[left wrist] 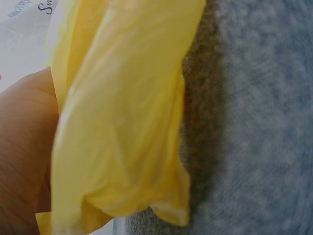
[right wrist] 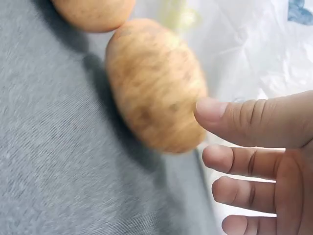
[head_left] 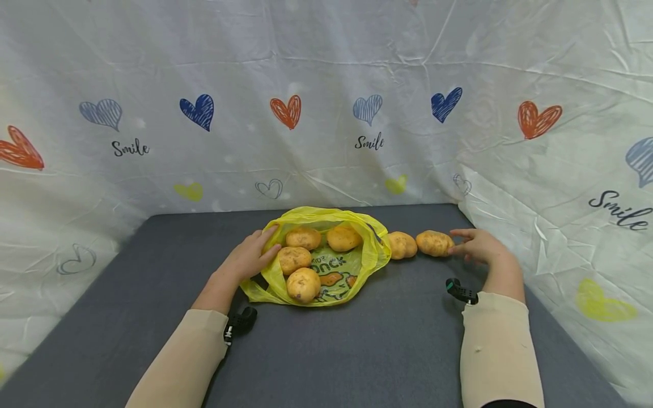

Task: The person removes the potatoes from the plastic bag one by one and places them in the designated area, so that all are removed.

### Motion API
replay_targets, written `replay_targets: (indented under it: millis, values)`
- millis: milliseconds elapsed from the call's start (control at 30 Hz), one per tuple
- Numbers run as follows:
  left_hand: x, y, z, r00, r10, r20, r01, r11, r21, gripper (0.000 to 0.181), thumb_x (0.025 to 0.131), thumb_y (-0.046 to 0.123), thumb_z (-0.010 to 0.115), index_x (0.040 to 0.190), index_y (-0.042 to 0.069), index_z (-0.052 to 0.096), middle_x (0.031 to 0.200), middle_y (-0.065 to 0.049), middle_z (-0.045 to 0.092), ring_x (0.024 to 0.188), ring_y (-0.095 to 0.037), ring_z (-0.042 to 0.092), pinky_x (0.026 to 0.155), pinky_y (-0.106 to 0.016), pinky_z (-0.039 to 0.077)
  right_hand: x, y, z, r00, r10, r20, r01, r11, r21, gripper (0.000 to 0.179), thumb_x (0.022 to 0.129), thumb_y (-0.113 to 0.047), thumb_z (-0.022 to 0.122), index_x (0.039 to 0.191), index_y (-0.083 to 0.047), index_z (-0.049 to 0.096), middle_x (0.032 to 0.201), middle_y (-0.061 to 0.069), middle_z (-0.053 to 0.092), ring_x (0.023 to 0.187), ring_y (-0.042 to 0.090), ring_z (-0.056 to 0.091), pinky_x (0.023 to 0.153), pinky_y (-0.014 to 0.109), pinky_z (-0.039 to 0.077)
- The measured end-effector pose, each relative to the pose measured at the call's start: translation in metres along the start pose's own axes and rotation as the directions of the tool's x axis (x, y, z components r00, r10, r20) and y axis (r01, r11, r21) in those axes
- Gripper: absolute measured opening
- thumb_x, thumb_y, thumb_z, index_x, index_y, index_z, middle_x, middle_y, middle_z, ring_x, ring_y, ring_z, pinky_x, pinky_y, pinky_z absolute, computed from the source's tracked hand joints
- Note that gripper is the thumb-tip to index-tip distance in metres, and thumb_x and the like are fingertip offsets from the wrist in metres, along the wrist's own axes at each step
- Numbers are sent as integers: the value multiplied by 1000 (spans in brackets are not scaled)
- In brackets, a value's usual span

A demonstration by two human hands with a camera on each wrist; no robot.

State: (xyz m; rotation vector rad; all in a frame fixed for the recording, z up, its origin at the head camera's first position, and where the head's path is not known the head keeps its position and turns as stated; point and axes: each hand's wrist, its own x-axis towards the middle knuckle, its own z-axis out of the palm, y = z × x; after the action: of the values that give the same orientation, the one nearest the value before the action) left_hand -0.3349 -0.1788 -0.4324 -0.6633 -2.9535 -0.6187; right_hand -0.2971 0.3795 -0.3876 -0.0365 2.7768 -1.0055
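Observation:
A yellow plastic bag (head_left: 374, 238) lies on its side on the table, its mouth facing the head camera, with several potatoes (head_left: 304, 285) inside. At the bag's left rim, my left hand (head_left: 250, 258) holds the plastic; in the left wrist view the yellow plastic (left wrist: 122, 122) covers most of the fingers. Right of the bag, two potatoes lie in a row: a nearer potato (head_left: 402, 246) by the rim and an outer potato (head_left: 433, 243). My right hand (head_left: 478, 246) is at the outer potato's right end, its thumb (right wrist: 210, 110) against it and the other visible fingers loosely bent.
The dark grey table (head_left: 347, 351) stretches in front of the bag and to both sides. A white curtain (head_left: 326, 130) printed with hearts and "Smile" stands behind the table and along its sides. Each wrist wears a small black camera (head_left: 461, 290).

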Motion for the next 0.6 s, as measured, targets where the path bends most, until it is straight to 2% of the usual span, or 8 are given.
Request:
replay_targets:
  millis: [100,167,267,367,433,500,600]
  values:
    - [0,0,0,1000,-3,4,3,1000,1,66,110,42,46,166,15,23,155,-29,36,141,-49,38,107,-66,37,-6,-13,-4,1000,-11,-13,11,1000,5,80,99,-31,71,158,3,32,103,18,61,80,31,59,60,39,47]
    - [1,0,0,1000,-7,5,7,1000,3,66,110,42,46,166,15,23,156,-30,35,142,-49,37,108,-67,36,-9,-23,-7,999,-33,-24,33,999,-11,81,99,-33,71,159,3,30,98,15,59,83,31,59,66,40,50]
    - [1,1,-1,1000,-11,6,11,1000,0,66,110,42,46,166,15,23,157,-30,34,142,-49,36,108,-67,35,-11,-41,-9,996,-72,-54,70,997,-42,80,100,-35,70,159,3,31,90,10,54,80,28,55,71,41,48]
    - [1,1,-1,1000,-13,7,13,1000,1,66,110,42,46,166,15,22,158,-30,33,143,-50,35,109,-68,34,-12,-63,-6,987,-132,-95,121,986,-111,78,99,-40,70,157,1,37,89,8,54,75,23,49,68,38,44]
    - [1,2,-1,1000,-13,7,13,1000,1,66,110,41,46,166,15,22,158,-30,32,143,-50,34,109,-68,34,-12,-79,0,980,-164,-116,146,978,-146,76,98,-43,71,156,-2,43,96,8,59,73,22,48,64,37,40]
    - [1,1,0,1000,-12,7,12,1000,2,66,110,41,47,166,14,23,158,-30,32,143,-50,34,109,-68,33,-12,-96,7,973,-195,-123,174,971,-163,73,97,-44,72,154,-6,48,104,8,62,75,22,50,66,37,41]
    - [-1,0,1,1000,-11,8,11,1000,4,66,110,41,47,166,14,23,157,-30,33,142,-51,34,109,-68,34,-11,-118,21,964,-242,-106,223,962,-159,65,97,-40,73,152,-10,53,108,10,63,74,23,50,68,39,42]
